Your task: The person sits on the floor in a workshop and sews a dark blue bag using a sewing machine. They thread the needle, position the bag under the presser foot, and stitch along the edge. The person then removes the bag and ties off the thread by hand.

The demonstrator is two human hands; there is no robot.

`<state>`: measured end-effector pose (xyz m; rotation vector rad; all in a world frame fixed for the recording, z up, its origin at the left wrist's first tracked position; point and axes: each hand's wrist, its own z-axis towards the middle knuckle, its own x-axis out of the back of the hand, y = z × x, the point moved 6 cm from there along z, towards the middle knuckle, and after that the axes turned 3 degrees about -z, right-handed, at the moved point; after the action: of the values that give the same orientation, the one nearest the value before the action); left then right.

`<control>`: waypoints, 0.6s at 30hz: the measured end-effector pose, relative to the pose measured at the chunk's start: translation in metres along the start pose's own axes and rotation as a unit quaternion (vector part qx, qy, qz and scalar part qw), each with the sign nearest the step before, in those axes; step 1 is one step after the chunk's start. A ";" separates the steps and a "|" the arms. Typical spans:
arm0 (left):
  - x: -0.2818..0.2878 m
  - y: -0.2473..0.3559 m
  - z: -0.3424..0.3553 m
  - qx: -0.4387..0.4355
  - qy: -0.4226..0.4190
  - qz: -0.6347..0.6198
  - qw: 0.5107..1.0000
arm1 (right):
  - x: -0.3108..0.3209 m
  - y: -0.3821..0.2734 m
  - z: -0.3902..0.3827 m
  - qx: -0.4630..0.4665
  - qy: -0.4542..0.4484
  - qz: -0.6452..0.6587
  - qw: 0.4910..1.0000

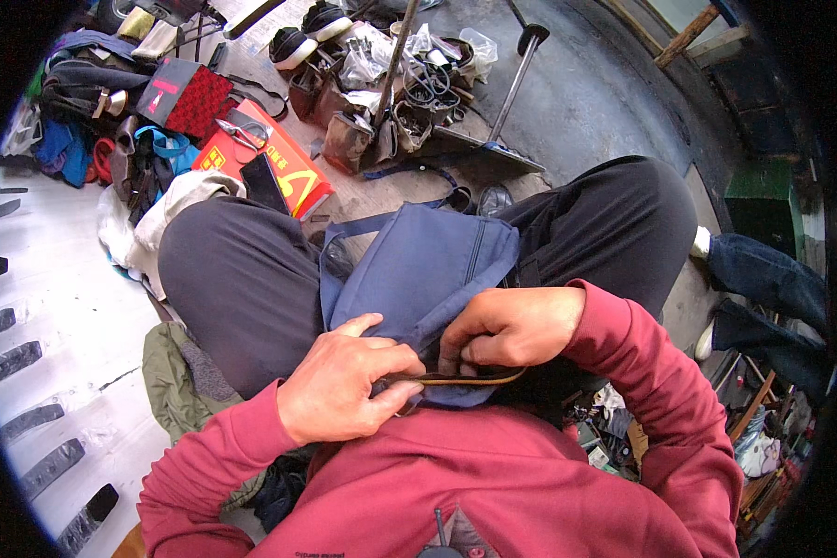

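A navy blue fabric bag (pixel 423 265) lies across my lap, with a zip line down its right side and a strap (pixel 358 226) toward its far left. Against my belly, a narrow dark strip with a yellowish edge (pixel 474 379) runs along the bag's near end; whether it belongs to the bag I cannot tell. My left hand (pixel 344 381) pinches the strip's left end between thumb and bent fingers, its index finger stretched over the bag. Just right of it, my right hand (pixel 511 330) is closed, fingertips down at the strip and bag; what they grip is hidden.
Beyond my left knee lie a red and yellow box (pixel 274 158) with pliers (pixel 242 133) on it, a dark phone (pixel 263 183) and piled bags. A metal stand (pixel 493 149) and a cluttered tool bag (pixel 349 139) are ahead. A person's jeans-clad legs (pixel 772 274) are at right.
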<state>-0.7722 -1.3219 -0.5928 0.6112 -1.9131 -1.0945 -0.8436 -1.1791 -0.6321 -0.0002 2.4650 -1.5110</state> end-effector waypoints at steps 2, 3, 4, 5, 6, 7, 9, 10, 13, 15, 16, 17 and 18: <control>0.000 -0.001 0.000 0.006 -0.005 0.006 1.000 | 0.000 -0.004 -0.004 -0.003 -0.004 0.006 1.000; 0.001 -0.001 0.000 -0.001 0.001 -0.003 1.000 | -0.001 -0.004 -0.009 -0.012 -0.006 -0.003 1.000; 0.001 0.000 0.000 -0.002 0.001 -0.007 1.000 | -0.003 -0.007 -0.011 0.004 -0.007 -0.011 1.000; 0.000 -0.001 0.000 0.004 -0.006 -0.006 1.000 | -0.001 -0.006 -0.011 -0.005 0.009 -0.042 0.999; 0.001 0.000 0.000 -0.004 0.001 -0.012 1.000 | 0.000 -0.007 -0.010 0.011 0.025 -0.072 0.997; 0.001 -0.001 0.000 -0.005 0.000 -0.014 1.000 | 0.001 -0.008 -0.009 0.027 0.041 -0.102 0.994; 0.001 -0.001 0.001 -0.004 -0.002 -0.014 1.000 | 0.005 -0.009 -0.007 0.056 0.096 -0.098 0.989; 0.001 -0.001 0.001 -0.001 -0.002 -0.013 1.000 | 0.008 -0.010 -0.007 0.071 0.115 -0.104 0.985; 0.002 -0.001 0.002 -0.003 -0.004 -0.016 1.000 | 0.011 -0.008 -0.008 0.039 0.104 -0.089 0.990; 0.002 -0.001 0.002 -0.003 -0.007 -0.019 1.000 | 0.009 -0.005 -0.007 -0.021 0.060 -0.048 0.997; 0.002 -0.001 0.002 -0.003 -0.009 -0.020 1.000 | 0.008 -0.005 -0.005 -0.030 0.043 -0.057 0.997; 0.001 -0.001 0.002 0.005 -0.018 -0.016 1.000 | 0.008 -0.006 -0.004 -0.040 0.026 -0.065 0.997; 0.002 0.000 0.002 -0.002 -0.010 -0.020 1.000 | 0.007 -0.006 -0.003 -0.049 0.009 -0.073 0.996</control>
<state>-0.7749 -1.3228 -0.5927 0.6414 -1.9220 -1.1342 -0.8520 -1.1804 -0.6277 -0.1899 2.6007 -1.4495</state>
